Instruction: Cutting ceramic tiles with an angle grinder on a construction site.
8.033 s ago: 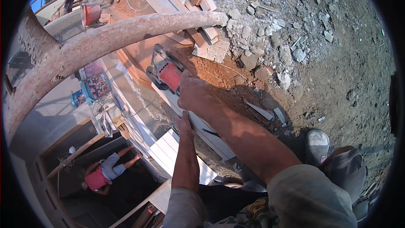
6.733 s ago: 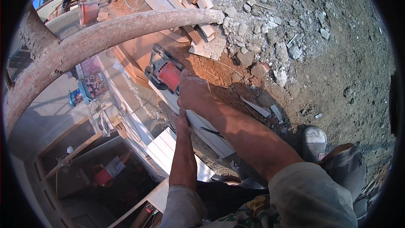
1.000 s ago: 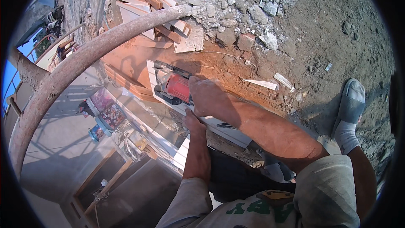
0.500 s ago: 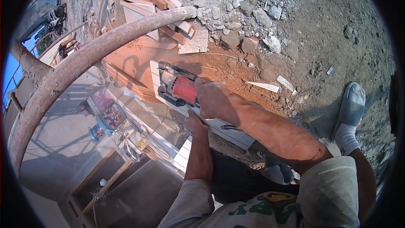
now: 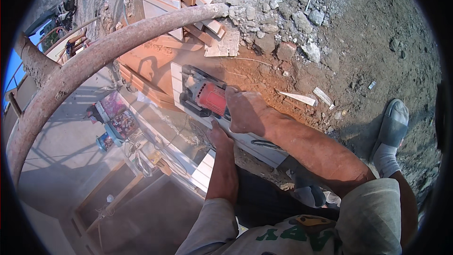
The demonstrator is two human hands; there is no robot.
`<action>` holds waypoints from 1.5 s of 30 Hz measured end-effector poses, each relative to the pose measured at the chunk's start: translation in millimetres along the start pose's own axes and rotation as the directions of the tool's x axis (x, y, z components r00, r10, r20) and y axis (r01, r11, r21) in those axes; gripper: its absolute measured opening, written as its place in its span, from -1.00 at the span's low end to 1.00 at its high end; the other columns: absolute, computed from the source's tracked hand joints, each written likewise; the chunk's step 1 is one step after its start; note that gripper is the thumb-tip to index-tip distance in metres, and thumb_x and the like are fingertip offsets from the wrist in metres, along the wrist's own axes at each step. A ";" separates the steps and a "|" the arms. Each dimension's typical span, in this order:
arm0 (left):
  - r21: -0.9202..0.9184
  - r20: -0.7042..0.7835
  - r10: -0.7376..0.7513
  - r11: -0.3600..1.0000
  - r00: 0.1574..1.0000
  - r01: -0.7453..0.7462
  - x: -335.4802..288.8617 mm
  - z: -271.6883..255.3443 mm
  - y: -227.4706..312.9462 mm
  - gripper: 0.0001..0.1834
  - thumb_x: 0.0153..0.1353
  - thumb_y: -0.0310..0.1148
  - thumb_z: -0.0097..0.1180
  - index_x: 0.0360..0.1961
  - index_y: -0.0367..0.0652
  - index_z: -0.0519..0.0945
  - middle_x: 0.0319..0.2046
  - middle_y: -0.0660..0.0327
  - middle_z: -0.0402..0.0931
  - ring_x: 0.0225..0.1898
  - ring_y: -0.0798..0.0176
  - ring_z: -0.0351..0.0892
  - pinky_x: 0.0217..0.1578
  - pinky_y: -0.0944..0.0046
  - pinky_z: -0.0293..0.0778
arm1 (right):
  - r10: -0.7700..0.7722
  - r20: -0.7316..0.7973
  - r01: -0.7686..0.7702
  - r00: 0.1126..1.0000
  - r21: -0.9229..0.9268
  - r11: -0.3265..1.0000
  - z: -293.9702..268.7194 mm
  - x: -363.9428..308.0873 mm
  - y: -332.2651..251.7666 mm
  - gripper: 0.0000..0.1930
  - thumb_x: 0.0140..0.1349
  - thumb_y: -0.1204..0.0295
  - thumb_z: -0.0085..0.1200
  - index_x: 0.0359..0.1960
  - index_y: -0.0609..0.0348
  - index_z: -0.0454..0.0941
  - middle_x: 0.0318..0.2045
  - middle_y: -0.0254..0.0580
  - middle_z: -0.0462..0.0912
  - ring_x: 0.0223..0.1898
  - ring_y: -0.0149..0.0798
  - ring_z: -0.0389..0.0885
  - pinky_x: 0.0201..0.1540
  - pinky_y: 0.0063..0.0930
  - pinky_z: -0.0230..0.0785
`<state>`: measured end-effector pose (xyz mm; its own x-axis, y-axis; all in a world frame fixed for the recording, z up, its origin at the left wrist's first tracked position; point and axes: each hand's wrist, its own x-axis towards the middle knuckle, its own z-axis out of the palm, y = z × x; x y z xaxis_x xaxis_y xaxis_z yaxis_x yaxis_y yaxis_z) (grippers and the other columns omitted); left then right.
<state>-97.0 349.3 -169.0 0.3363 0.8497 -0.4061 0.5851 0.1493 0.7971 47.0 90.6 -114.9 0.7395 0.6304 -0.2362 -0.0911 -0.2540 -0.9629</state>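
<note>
Rubble-strewn dirt ground (image 5: 368, 42) lies around; right hand (image 5: 247, 113) clamps the red-and-black power cutter (image 5: 205, 97) on a long white panel (image 5: 255, 142), left hand (image 5: 218, 134) pressing its edge.

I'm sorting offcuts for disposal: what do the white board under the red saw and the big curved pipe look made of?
The white board looks like painted or laminated wood: flat, smooth, with fine dust around the cut. It could be plastic trim. The curved pipe looks like steel, its rough surface mottled brown with rust. The red saw has a plastic-looking housing.
</note>
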 end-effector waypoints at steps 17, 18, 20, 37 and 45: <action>0.047 -0.011 -0.011 0.999 1.000 0.012 -4.4 1.1 4.4 -0.52 0.32 -0.13 0.09 -0.04 -0.41 0.36 -0.15 0.01 0.48 -0.15 0.11 0.54 -0.13 0.04 0.51 | 0.026 0.066 -0.026 0.997 0.006 1.000 -6.2 -6.5 1.9 -0.49 -0.17 0.43 0.25 -0.18 0.46 0.35 -0.38 0.25 0.64 -0.26 0.17 0.67 -0.21 -0.12 0.52; 0.073 -0.032 -0.011 0.997 0.999 0.013 -2.6 -0.1 4.5 -0.51 0.32 -0.14 0.09 -0.04 -0.42 0.35 -0.14 -0.01 0.47 -0.14 0.09 0.54 -0.12 0.04 0.50 | 0.028 0.065 -0.029 0.997 0.009 1.000 -7.0 -7.0 1.5 -0.50 -0.16 0.43 0.24 -0.18 0.46 0.35 -0.39 0.25 0.64 -0.27 0.18 0.67 -0.21 -0.11 0.52; 0.099 -0.052 -0.012 0.995 0.999 0.017 -2.4 0.5 4.4 -0.50 0.31 -0.14 0.09 -0.03 -0.44 0.35 -0.14 -0.02 0.47 -0.14 0.08 0.54 -0.10 0.04 0.50 | 0.031 0.064 -0.032 0.997 0.012 0.999 -6.2 -7.6 2.4 -0.51 -0.15 0.43 0.24 -0.18 0.47 0.35 -0.39 0.24 0.64 -0.27 0.18 0.67 -0.21 -0.11 0.51; 0.034 -0.021 0.020 0.999 1.000 -0.019 -24.6 17.5 15.0 -0.56 0.29 -0.22 0.08 -0.08 -0.48 0.40 -0.18 -0.05 0.49 -0.20 0.06 0.57 -0.19 0.08 0.54 | 0.070 0.092 -0.070 0.993 -0.010 0.998 -10.7 -14.6 1.2 -0.47 -0.11 0.42 0.25 -0.15 0.45 0.29 -0.39 0.27 0.64 -0.25 0.21 0.66 -0.19 -0.07 0.49; 0.054 -0.016 0.019 0.998 1.000 -0.018 -22.2 17.5 12.8 -0.58 0.28 -0.23 0.07 -0.08 -0.46 0.42 -0.20 0.01 0.51 -0.22 0.11 0.58 -0.22 0.11 0.54 | 0.092 0.103 -0.092 0.990 -0.009 0.996 -16.7 -18.8 -0.2 -0.49 -0.10 0.43 0.24 -0.15 0.44 0.29 -0.39 0.28 0.64 -0.23 0.21 0.66 -0.17 -0.08 0.49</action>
<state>-84.0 323.4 -157.6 0.3358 0.8603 -0.3835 0.6178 0.1062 0.7791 44.3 66.5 -108.1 0.6551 0.6765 -0.3364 -0.1526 -0.3176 -0.9359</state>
